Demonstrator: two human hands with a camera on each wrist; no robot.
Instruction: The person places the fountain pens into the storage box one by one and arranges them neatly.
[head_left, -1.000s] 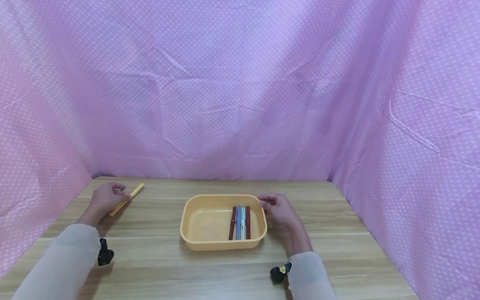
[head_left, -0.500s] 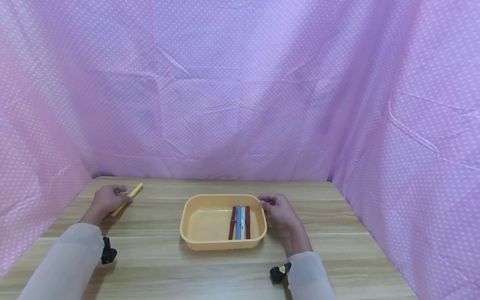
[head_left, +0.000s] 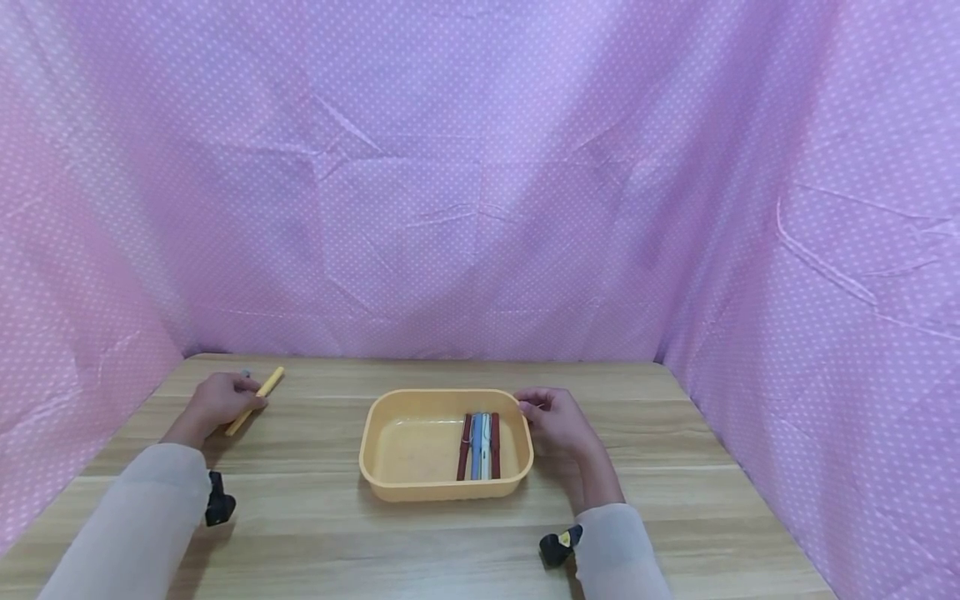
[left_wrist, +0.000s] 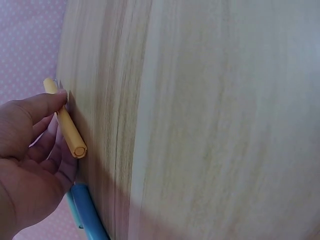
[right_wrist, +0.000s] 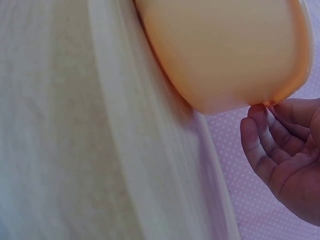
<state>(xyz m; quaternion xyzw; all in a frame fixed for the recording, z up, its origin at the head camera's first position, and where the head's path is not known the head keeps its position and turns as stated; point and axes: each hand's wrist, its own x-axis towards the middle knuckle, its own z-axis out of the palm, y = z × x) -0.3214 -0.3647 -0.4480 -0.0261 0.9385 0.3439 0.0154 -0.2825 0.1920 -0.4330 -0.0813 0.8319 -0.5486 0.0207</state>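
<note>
My left hand (head_left: 220, 397) pinches a yellow pen (left_wrist: 69, 127) between thumb and fingers at the table's far left. The pen slants, one end toward the back. Beyond the hand lie a blue pen (left_wrist: 89, 212) and a paler teal one (left_wrist: 74, 209), mostly covered by the hand in the head view. A shallow yellow plastic basket (head_left: 447, 492) stands mid-table. Its right side holds a row of pens: a dark red pen (head_left: 464, 448), a blue one (head_left: 477, 446), a pale green-white one (head_left: 486, 446) and another dark red one (head_left: 496, 446). My right hand (head_left: 558, 421) pinches the basket's back right rim.
The wooden table (head_left: 300, 533) ends at a pink polka-dot cloth (head_left: 480, 208) hanging behind and on both sides. A small black camera is worn on each wrist.
My left hand has shifted slightly right, with the yellow pen turning a little in its fingers. A bit of blue pen now shows behind the fingers. The right hand and basket stay in place.
</note>
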